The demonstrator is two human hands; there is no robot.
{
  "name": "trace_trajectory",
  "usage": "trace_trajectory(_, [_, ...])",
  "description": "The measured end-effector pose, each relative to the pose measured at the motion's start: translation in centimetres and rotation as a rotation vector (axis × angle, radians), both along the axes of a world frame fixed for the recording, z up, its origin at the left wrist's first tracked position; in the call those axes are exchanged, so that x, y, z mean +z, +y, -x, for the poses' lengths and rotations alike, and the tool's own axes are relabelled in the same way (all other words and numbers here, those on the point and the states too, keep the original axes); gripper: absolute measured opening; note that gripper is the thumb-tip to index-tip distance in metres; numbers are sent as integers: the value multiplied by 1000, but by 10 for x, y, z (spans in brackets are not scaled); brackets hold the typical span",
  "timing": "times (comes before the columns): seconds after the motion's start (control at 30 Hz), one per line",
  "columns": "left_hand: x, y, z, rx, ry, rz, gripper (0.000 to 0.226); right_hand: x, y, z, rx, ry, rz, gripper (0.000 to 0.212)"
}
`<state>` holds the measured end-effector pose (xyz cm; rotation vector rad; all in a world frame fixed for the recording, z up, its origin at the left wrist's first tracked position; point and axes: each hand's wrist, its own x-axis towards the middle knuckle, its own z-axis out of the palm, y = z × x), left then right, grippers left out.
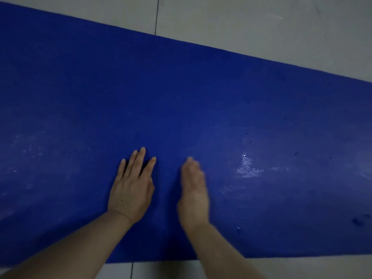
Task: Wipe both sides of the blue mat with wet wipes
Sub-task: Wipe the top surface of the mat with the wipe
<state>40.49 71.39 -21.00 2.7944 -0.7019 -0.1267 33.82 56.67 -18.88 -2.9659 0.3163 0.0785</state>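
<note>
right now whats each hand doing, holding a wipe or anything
Left hand: open, fingers spread flat on the blue mat, no wipe.
Right hand: blurred, looks open with fingers straight; no wipe visible.

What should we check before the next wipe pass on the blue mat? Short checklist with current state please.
1. Mat lies flat on the floor: ok.
2. Wet wipe in hand: not ok, none in view; both hands look bare.
3. Left hand flat on the mat, fingers spread: ok.
4. Right hand steady: cannot tell, it is motion-blurred.
5. Surface clean: not ok, a wet patch and pale smears remain to the right of the hands.
6. Underside wiped: cannot tell, hidden.
</note>
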Motion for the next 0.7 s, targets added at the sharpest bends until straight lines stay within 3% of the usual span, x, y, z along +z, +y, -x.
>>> trace_trajectory(0.1, [1,0,-1,9,19,19,51,-11,-1,14,37,-60,-222,83])
trace_trajectory(0.2, [0,0,-1,13,11,32,46,-12,-75,34,-344,-97,-162,77])
trace_trajectory(0.27, [0,0,-1,18,14,27,47,-11,-90,50,-458,-77,-106,74])
trace_trajectory(0.37, [0,-1,-1,17,29,24,47,-16,-32,64,-211,-76,-76,70])
trace_trajectory(0.47, [2,-2,-2,23,35,21,47,-18,-9,71,-4,-102,-179,71])
trace_trajectory(0.57, [4,-4,-1,32,33,41,50,-10,-68,83,-220,-67,-183,76])
trace_trajectory(0.63, [4,-5,3,35,14,43,50,-14,-94,94,-497,-58,-157,78])
trace_trajectory(0.7, [6,-8,9,57,14,68,51,-12,-72,90,-509,-111,-97,68])
